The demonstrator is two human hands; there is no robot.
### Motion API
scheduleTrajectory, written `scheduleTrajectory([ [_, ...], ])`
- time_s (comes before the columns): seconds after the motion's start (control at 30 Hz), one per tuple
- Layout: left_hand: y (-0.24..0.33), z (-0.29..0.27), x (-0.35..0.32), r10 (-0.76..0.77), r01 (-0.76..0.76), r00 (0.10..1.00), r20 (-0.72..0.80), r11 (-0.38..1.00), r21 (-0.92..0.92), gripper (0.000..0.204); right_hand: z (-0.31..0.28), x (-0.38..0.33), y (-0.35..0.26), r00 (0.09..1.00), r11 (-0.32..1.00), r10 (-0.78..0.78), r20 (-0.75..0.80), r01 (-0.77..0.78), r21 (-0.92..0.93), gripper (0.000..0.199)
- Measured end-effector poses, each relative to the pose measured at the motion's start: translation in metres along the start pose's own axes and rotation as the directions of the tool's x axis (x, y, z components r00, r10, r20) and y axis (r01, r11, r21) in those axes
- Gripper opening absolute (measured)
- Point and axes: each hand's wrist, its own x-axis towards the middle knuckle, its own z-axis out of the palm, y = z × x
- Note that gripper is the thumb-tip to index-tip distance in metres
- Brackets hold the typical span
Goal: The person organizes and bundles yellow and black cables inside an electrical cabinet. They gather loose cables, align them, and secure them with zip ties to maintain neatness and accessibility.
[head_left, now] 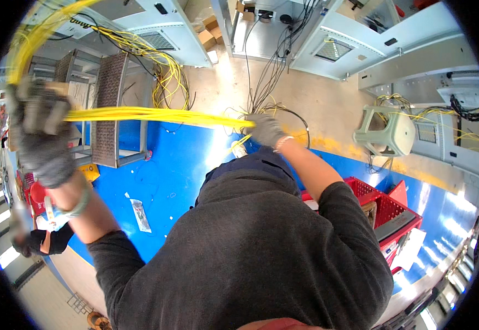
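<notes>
A bundle of yellow cables (157,114) stretches across in front of me between my two hands, both in grey gloves. My left hand (44,129), raised at the left, has its fingers closed round the bundle; from there the cables curve up toward the top left corner. The other end sits in the closed fist of my right hand (266,131), near the middle. A short yellow tail hangs below that fist. Behind the bundle, loose yellow cables (170,77) spill down from a grey cabinet. Black cables (261,91) hang to the floor beyond my right hand.
Open grey cabinets (327,41) line the far side. A step ladder (109,104) stands at the left, a pale green stool (387,131) at the right. Close on my right is a red perforated cart (382,212). A plastic bag (139,214) lies on the blue floor. Another person (44,241) is far left.
</notes>
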Motion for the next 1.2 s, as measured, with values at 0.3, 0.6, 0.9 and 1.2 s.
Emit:
scheduleTrajectory([
  [0.3, 0.130, -0.240, 0.078, 0.266, -0.053, 0.824, -0.500, 0.915, 0.399, 0.025, -0.188, -0.177, 0.184, 0.459, 0.783, 0.143, -0.877, -0.594, -0.183, 0.026],
  [0.6, 0.018, -0.200, 0.082, 0.306, 0.082, 0.595, -0.743, 0.897, 0.434, 0.027, -0.198, -0.293, 0.231, 0.213, 0.650, 0.071, -0.974, -0.751, -0.116, 0.033],
  [0.9, 0.001, -0.214, 0.080, 0.332, 0.220, 0.542, -0.772, 0.830, 0.512, 0.026, -0.230, -0.287, 0.186, 0.389, 0.603, 0.516, -0.764, -0.797, 0.002, 0.030],
  [1.2, 0.030, -0.321, 0.058, 0.333, 0.209, 0.510, -0.793, 0.846, 0.490, 0.030, -0.264, -0.337, 0.219, 0.008, 0.437, 0.385, -0.923, -0.883, 0.174, 0.035],
])
